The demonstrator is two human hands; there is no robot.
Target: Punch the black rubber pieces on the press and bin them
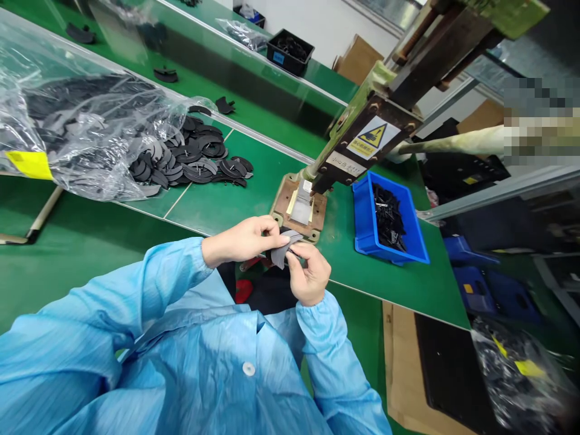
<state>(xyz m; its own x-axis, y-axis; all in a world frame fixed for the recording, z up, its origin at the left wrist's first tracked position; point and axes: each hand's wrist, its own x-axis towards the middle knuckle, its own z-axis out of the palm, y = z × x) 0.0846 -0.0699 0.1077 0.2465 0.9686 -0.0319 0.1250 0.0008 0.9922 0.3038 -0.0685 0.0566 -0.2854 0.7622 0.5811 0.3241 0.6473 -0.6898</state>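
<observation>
Right hand: the right hand [310, 275] is nearest to the person, curled up, and its finger and thumb pinch the low edge of the grey flat piece [283, 248].
Left hand: the left hand [244, 238] comes in from the other side, and its fingertips [281, 240] press down on the top of the same piece.
Grey flat piece: it sits between both sets of fingers, just in front of the blue coat [181, 350], and it may be a few thin pieces stuck together.
How to do it well: it looks best to slide one thin piece off slowly with the thumbs, holding only the edges, so nothing bends.
Press plate: the metal press plate [299, 208] lies just past the fingertips.
Blue bin: the blue bin [410, 238] of small black bits sits farther off, on the right hand's side.
Black ring pieces: the pile of black ring pieces [194, 160] spills from a clear bag [77, 130], far out past the left hand.
</observation>
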